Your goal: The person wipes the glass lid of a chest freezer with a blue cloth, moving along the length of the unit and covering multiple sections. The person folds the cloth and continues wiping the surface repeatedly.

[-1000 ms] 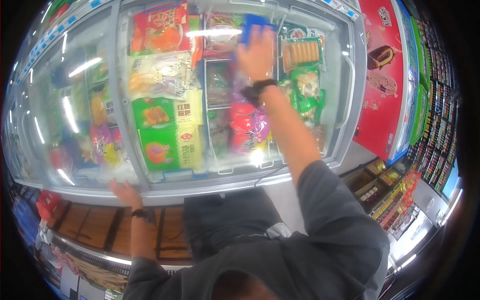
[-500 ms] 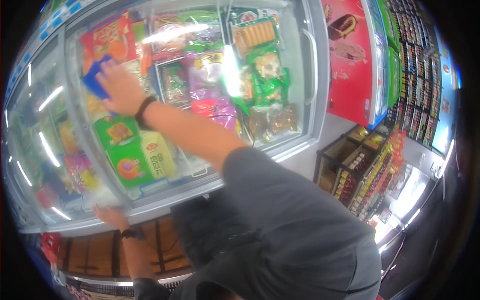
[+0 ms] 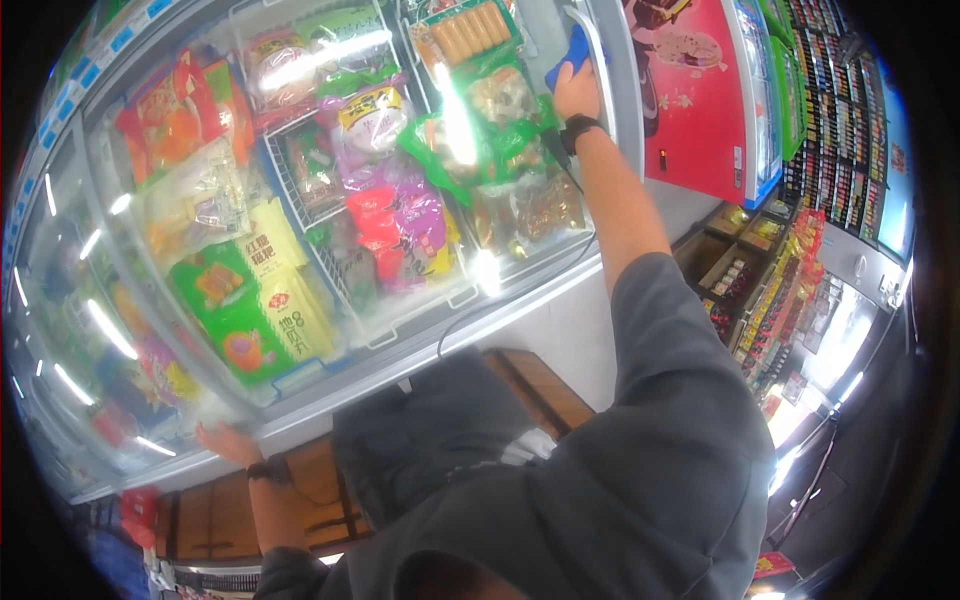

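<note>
My right hand (image 3: 578, 95) presses a blue cloth (image 3: 571, 52) against the right end of the glass lid of a chest freezer (image 3: 625, 110), beside the lid's pale curved handle (image 3: 600, 60). Its fingers are bunched on the cloth. Down at the freezer's front edge, my left hand (image 3: 228, 443) rests with its fingers spread and holds nothing. Under the glass lie frozen food packs: green bags (image 3: 485, 130), a pack of sausages (image 3: 468, 37), a purple and red bag (image 3: 400, 230), and a green and cream pack (image 3: 235, 320). Light streaks reflect off the glass.
White wire baskets (image 3: 300, 190) divide the packs inside the freezer. A red cabinet with ice cream pictures (image 3: 690, 120) stands close on the right. Beyond it are shelves of small goods (image 3: 840, 120) and a low rack (image 3: 745, 250). A thin dark cable (image 3: 520, 283) runs by the front edge.
My right hand has swept the blue cloth from the left part of the glass to its right end. My left hand stays at the front edge. The view has shifted slightly.
</note>
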The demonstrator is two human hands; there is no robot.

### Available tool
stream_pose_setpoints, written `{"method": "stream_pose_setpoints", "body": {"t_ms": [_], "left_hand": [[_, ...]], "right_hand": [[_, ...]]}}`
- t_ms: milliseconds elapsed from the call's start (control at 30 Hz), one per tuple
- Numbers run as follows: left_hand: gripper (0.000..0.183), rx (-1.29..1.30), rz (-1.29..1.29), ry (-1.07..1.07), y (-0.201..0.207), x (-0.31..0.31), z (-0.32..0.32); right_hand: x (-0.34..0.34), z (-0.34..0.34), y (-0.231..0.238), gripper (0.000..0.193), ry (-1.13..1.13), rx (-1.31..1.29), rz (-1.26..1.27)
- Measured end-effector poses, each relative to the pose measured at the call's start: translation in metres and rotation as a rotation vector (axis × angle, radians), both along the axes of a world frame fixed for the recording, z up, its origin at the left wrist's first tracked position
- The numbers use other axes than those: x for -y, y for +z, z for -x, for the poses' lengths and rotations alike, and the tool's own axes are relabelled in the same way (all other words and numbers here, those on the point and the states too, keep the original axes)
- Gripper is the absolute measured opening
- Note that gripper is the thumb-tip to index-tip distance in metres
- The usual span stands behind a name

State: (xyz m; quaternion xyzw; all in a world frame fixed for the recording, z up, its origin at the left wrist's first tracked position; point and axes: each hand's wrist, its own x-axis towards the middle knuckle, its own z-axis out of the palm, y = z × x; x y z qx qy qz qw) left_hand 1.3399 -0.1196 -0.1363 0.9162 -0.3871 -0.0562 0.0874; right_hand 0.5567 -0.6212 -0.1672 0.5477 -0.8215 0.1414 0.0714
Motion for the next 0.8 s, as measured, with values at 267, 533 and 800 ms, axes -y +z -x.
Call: {"method": "stream_pose_setpoints", "body": {"t_ms": [267,533,800], "left_hand": [[0.055,0.018,-0.017,-0.024,-0.006,-0.006,-0.006],[0.052,0.027,0.040,-0.016,-0.005,-0.008,0.000],[0.052,0.047,0.068,0.017,0.000,-0.002,0.006]], "right_hand": [[-0.098,-0.015,-0.002,0.068,-0.301,0.133,-0.040],[-0.122,-0.022,0.003,0.074,-0.091,0.105,-0.139],[-0.035,-0.259,0.012,0.076,0.577,0.162,0.016]]}}
